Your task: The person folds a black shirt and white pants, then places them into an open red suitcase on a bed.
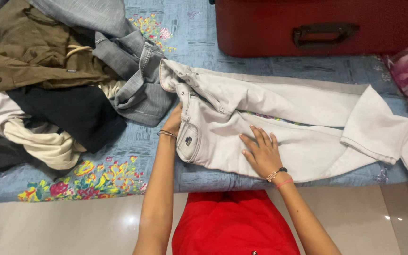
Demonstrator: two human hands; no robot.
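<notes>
- Step in hand looks like folding: white jeans (279, 123) lie along the bed (119, 177), legs doubled over at the right.
- Left hand (173, 123) grips the waistband edge, fingers curled on denim.
- Right hand (260, 153) lies flat on the seat, fingers spread, holding nothing.
- Next move likely needs smoothing, then another fold.
- Stiff pale denim; floral blue sheet; rumpled clothes pile (48, 80); hard red suitcase (322, 26).

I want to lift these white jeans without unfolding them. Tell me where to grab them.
Probably best to take the white jeans at the waistband end, coming from the left, where the left hand already touches it. That edge is thick and stacked, with both legs trailing right toward the cuffs. The right hand lies flat on the thigh area; a second grip mid-leg would keep the fold together.
</notes>
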